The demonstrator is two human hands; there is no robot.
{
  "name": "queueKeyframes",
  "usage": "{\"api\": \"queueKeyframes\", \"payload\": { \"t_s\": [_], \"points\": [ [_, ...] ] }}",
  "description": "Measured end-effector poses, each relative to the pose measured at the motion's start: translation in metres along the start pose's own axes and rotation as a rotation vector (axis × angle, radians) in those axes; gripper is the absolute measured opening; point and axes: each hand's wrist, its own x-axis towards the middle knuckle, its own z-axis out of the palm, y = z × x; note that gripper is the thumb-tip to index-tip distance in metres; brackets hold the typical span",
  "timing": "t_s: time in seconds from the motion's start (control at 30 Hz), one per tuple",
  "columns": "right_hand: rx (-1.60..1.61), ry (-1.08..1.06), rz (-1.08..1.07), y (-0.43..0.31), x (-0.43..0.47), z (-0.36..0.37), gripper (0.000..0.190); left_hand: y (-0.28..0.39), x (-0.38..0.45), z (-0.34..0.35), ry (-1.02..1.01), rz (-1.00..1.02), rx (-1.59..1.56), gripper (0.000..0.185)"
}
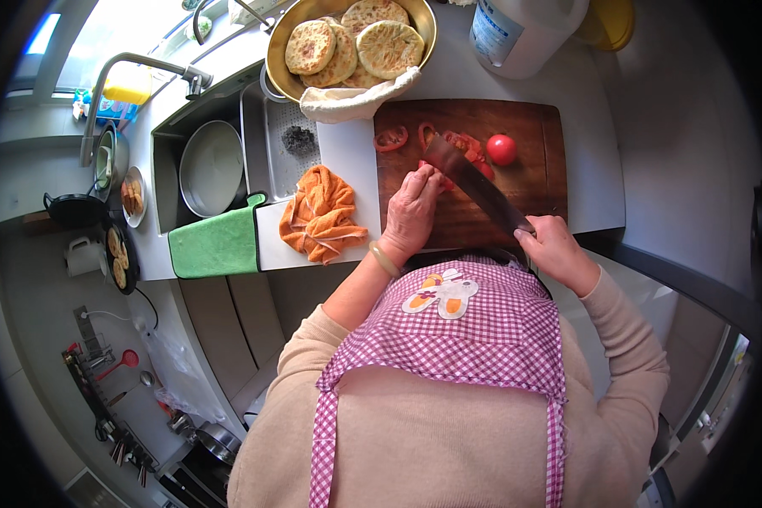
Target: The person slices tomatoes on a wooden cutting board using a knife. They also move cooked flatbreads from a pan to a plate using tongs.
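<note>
My right hand (554,249) grips the handle of a dark-bladed kitchen cleaver (476,183), its blade slanting up and left over the wooden cutting board (406,219). Under the fingertips of my left hand (414,206) is a piece of tomato (446,184), partly hidden by the fingers and the blade. Cut tomato pieces (468,147) lie just beyond the blade. Two tomato slices, one at the board's far left (390,138) and another (425,132) close to the blade tip, rest apart from them. A whole tomato (501,150) sits right of the pieces.
A brass-coloured bowl (274,47) holds several flatbreads and a white cloth (359,100) beyond the board. A large plastic jug (521,38) stands at the back right. Left are an orange towel (322,219), a green cloth (216,244) and the sink (165,159) with a round pan (211,168).
</note>
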Motion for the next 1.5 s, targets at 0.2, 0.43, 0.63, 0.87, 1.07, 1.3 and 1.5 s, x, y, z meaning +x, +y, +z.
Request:
{"api": "queueKeyframes", "payload": {
  "t_s": [0.2,0.43,0.63,0.87,1.07,1.3,1.5],
  "points": [
    [-0.013,-0.018,-0.012,-0.018,-0.005,-0.009,0.023,-0.001,0.0,-0.002,0.02,0.032,0.009,0.028],
    [-0.027,-0.078,0.017,-0.024,-0.001,-0.015,0.023,0.003,0.002,-0.005,0.005,0.023,-0.001,0.026],
    [-0.024,-0.096,-0.005,-0.031,0.017,-0.014,0.023,0.002,0.003,-0.004,0.0,-0.007,-0.054,0.023],
    [-0.011,-0.104,-0.006,-0.031,0.035,-0.003,0.022,0.003,0.003,-0.003,-0.002,-0.05,-0.045,0.019],
    [-0.043,-0.164,0.023,-0.024,0.031,-0.002,0.024,0.002,0.001,0.0,0.018,-0.032,-0.002,0.02],
    [-0.084,-0.183,0.074,0.0,0.025,0.007,0.023,0.001,0.002,-0.003,-0.003,-0.079,-0.023,0.019],
    [-0.056,0.025,-0.154,-0.02,0.054,0.025,0.023,-0.001,-0.008,-0.001,0.001,0.018,0.046,0.021]
  ]
}}
